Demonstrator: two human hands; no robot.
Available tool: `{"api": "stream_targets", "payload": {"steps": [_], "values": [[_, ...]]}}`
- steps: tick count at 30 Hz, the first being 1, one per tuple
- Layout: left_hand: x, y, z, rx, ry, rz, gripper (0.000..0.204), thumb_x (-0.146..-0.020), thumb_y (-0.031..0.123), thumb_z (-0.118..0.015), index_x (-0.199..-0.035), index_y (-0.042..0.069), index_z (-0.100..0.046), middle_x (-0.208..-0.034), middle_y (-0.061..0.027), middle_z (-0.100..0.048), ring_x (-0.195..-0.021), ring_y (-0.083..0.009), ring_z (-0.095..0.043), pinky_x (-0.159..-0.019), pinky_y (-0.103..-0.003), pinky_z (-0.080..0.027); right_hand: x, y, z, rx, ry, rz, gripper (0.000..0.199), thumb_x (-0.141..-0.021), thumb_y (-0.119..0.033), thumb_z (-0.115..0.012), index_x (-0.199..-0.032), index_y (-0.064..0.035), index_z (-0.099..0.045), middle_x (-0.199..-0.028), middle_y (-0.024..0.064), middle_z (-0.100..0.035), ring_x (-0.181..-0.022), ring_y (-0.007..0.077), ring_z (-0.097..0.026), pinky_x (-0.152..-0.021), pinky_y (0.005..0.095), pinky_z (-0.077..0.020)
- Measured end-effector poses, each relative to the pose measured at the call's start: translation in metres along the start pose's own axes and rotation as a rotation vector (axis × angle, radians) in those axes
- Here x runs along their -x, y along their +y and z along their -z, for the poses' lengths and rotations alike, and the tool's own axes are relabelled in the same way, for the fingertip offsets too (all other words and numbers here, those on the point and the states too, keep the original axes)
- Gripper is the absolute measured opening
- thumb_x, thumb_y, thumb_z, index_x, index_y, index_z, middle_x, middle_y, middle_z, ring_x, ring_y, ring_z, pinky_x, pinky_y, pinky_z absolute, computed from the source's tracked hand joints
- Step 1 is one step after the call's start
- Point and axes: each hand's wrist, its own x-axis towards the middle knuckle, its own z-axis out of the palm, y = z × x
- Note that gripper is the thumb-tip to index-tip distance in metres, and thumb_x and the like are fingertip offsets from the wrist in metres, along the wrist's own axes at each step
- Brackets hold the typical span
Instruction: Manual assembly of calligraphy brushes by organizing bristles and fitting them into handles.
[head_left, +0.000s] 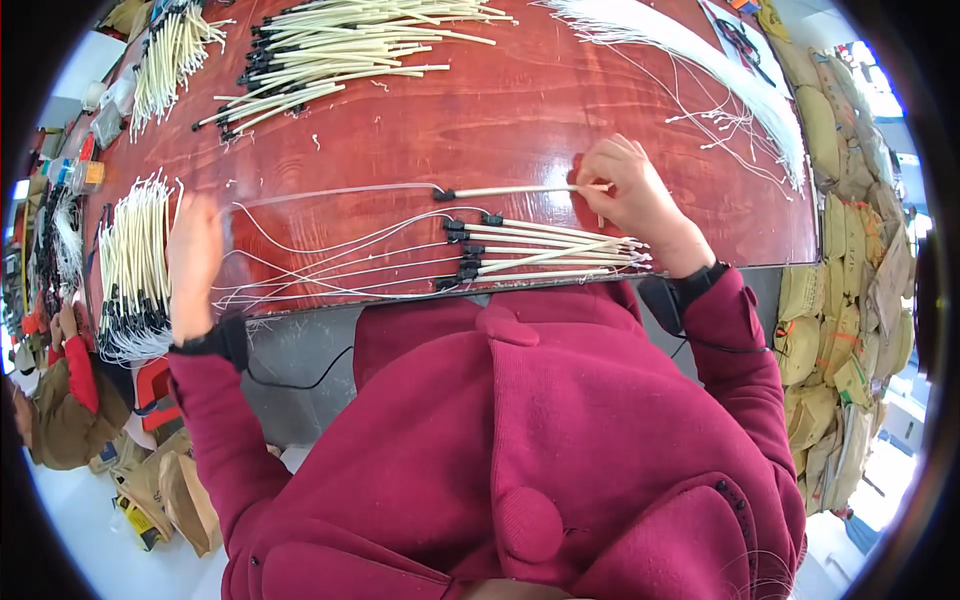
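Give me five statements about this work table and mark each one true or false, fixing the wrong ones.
1. The right hand pinches at the end of a cream tube. True.
2. A bundle of white strands lies on the right side of the red table. True.
3. The small group of tubes nearest the body has its black ends pointing right. False: its black ends point left.
4. The left hand is beside a row of cream tubes at the table's left side. True.
5. The person's sleeves are green. False: they are deep pink.
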Motion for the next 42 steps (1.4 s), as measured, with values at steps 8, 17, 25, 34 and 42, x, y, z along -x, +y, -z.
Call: {"api": "stream_targets", "payload": {"steps": [8, 17, 25, 34, 42], "values": [[0.030, 0.048, 0.035, -0.297, -0.156, 0.143, 0.020, -0.090, 0.011, -0.065, -0.106, -0.001, -0.064, -0.110, -0.0199, -0.064, -0.105, -0.0408, -0.062, -0.090, -0.048, -0.051, 0.024, -0.003, 0.027, -0.150, -0.129, -0.026, 0.017, -0.079, -0.014, -0.078, -0.091, -0.0055, -0.069, -0.102, 0.0095, -0.064, -0.104, 0.0280, -0.060, -0.095, 0.0395, -0.0458], [-0.016, 0.248, -0.007, 0.628, -0.147, -0.568, 0.032, -0.086, 0.019, -0.074, -0.112, 0.002, -0.068, -0.114, -0.0147, -0.063, -0.106, -0.0342, -0.061, -0.092, -0.044, -0.049, -0.020, 0.079, 0.041, 0.298, 0.192, -0.283, 0.051, -0.095, -0.034, -0.067, -0.129, 0.0030, -0.060, -0.139, 0.0186, -0.056, -0.128, 0.0380, -0.051, -0.109, 0.0464, -0.0394], [-0.021, 0.241, -0.005, 0.665, -0.333, -0.601, 0.033, -0.087, 0.019, -0.075, -0.114, 0.002, -0.069, -0.110, -0.0139, -0.064, -0.106, -0.0348, -0.061, -0.091, -0.042, -0.050, -0.045, 0.094, 0.030, 0.488, -0.015, -0.409, 0.071, -0.097, -0.042, -0.064, -0.145, 0.0068, -0.045, -0.156, 0.0205, -0.041, -0.138, 0.0396, -0.041, -0.116, 0.0491, -0.0341], [-0.093, 0.239, -0.034, 0.545, 0.098, -0.414, 0.042, -0.085, 0.023, -0.077, -0.118, 0.001, -0.064, -0.115, -0.0158, -0.062, -0.107, -0.0359, -0.062, -0.091, -0.045, -0.052, 0.010, 0.003, 0.007, 0.312, -0.156, -0.135, 0.086, -0.091, -0.048, -0.066, -0.152, 0.0061, -0.038, -0.160, 0.0167, -0.036, -0.143, 0.0375, -0.036, -0.119, 0.0480, -0.0305], [-0.119, 0.256, -0.053, 0.565, -0.201, -0.520, 0.037, -0.086, 0.023, -0.077, -0.113, 0.004, -0.061, -0.110, -0.0133, -0.060, -0.104, -0.0341, -0.062, -0.089, -0.043, -0.051, 0.018, -0.006, 0.008, 0.262, -0.207, -0.200, 0.084, -0.094, -0.047, -0.061, -0.153, 0.0069, -0.036, -0.161, 0.0155, -0.035, -0.143, 0.0367, -0.035, -0.120, 0.0455, -0.0313]]}}
